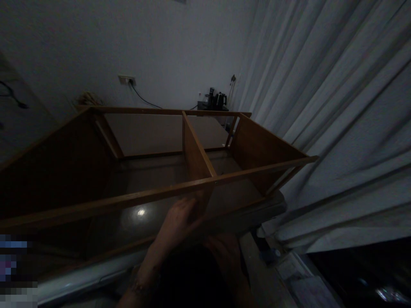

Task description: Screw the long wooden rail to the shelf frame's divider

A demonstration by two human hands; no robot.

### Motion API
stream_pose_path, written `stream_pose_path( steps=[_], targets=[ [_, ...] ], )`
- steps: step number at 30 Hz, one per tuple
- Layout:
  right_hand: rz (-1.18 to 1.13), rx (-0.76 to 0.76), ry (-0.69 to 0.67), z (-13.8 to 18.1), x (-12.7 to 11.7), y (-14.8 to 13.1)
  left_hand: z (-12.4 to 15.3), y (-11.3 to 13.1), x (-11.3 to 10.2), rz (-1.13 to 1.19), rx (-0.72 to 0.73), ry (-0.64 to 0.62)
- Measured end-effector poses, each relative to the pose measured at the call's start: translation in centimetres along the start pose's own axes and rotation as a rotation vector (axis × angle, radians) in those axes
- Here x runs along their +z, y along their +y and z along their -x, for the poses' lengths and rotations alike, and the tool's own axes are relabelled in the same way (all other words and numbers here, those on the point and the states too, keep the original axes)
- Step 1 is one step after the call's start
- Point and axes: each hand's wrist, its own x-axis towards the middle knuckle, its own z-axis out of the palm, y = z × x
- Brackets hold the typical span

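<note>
A brown wooden cabinet frame [257,147] lies open on a grey table [276,205], with a middle divider panel [194,149] and a thin front rail [128,199]. My left hand [180,220] reaches up from the bottom middle to just under the front rail. Its fingers are pressed together on the near end of the divider. My right hand [227,256] is low and dim beside a dark shape, below the table edge. Its fingers do not show clearly.
White curtains [337,107] hang along the right. A wall socket [126,80] with a cable is on the far wall, and a dark kettle [220,100] stands behind the frame. Clutter lies on the floor at the bottom right [298,273]. The room is dim.
</note>
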Motion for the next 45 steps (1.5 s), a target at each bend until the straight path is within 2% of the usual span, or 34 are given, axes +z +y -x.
stream_pose_path(
  steps=[3, 7, 13, 15, 18, 24, 27, 30, 32, 36, 39, 42, 43, 45],
  targets=[
    [0.070, -0.015, 0.040, 0.1, 0.5, -0.2, 0.0, 0.0, 0.0, 0.002, 0.011, 0.008],
    [0.111, 0.081, 0.063, 0.5, 1.6, -1.4, 0.2, -0.3, 0.3, -0.014, 0.021, 0.035],
    [0.001, 0.470, 0.093, 1.7, 3.3, -3.5, 0.3, -0.5, 0.4, -0.062, 0.017, 0.051],
    [-0.026, 0.550, 0.078, 1.9, 3.4, -3.7, 0.2, -0.5, 0.4, -0.049, 0.029, 0.049],
    [-0.010, 0.490, 0.035, 1.6, 2.9, -3.1, 0.2, -0.5, 0.5, -0.042, 0.032, 0.057],
    [0.214, 0.150, -0.051, 0.0, 1.1, -2.4, 0.3, -0.7, 0.9, -0.077, 0.042, 0.100],
    [0.284, 0.161, -0.103, -0.5, 0.8, -2.8, 0.3, -0.6, 0.8, -0.078, 0.061, 0.114],
    [0.210, 0.291, -0.103, -0.3, 1.2, -3.1, 0.2, -0.3, 0.4, -0.074, 0.046, 0.080],
    [0.076, 0.451, -0.084, 0.1, 1.7, -3.3, 0.1, -0.1, 0.2, -0.057, 0.035, 0.055],
    [-0.293, 0.861, -0.061, 0.7, 3.0, -4.4, 0.1, -0.1, 0.2, -0.041, 0.031, 0.044],
    [-0.615, 1.074, -0.054, 0.7, 3.7, -5.4, 0.2, -0.3, 0.5, -0.050, 0.023, 0.062],
    [-0.682, 1.118, -0.036, 0.6, 3.8, -5.6, 0.2, -0.3, 0.5, -0.025, 0.007, 0.035],
    [-0.632, 1.085, -0.041, 0.6, 3.7, -5.4, 0.2, -0.3, 0.5, -0.009, 0.008, 0.028],
    [-0.451, 0.923, -0.064, 0.5, 3.3, -4.7, 0.1, -0.3, 0.4, 0.016, 0.015, 0.029]
  ],
)
